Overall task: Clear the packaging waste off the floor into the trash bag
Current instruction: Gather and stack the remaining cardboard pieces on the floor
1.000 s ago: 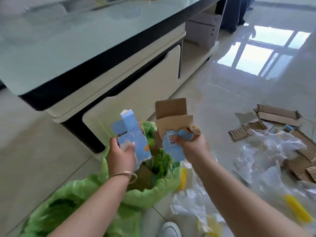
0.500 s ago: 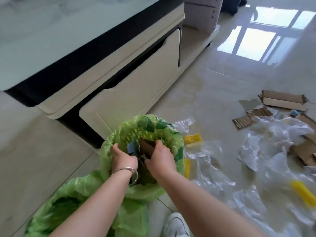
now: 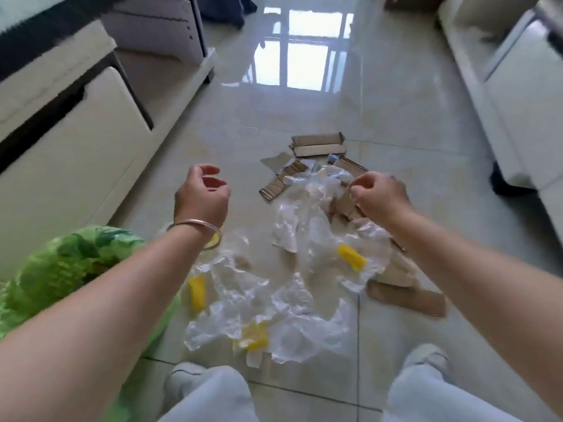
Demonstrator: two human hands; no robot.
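Both hands empty, fingers loosely curled. Right hand (image 3: 379, 196) hovers over clear plastic wrap (image 3: 307, 214); left hand (image 3: 202, 196) nearer green trash bag (image 3: 61, 269). Your right leads.

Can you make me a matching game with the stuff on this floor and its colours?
Things:
1. trash bag
2. bracelet
3. flattened box
4. crumpled plastic wrap

Colours:
A. brown
B. clear
C. green
D. silver

Pairs: 1-C, 2-D, 3-A, 4-B
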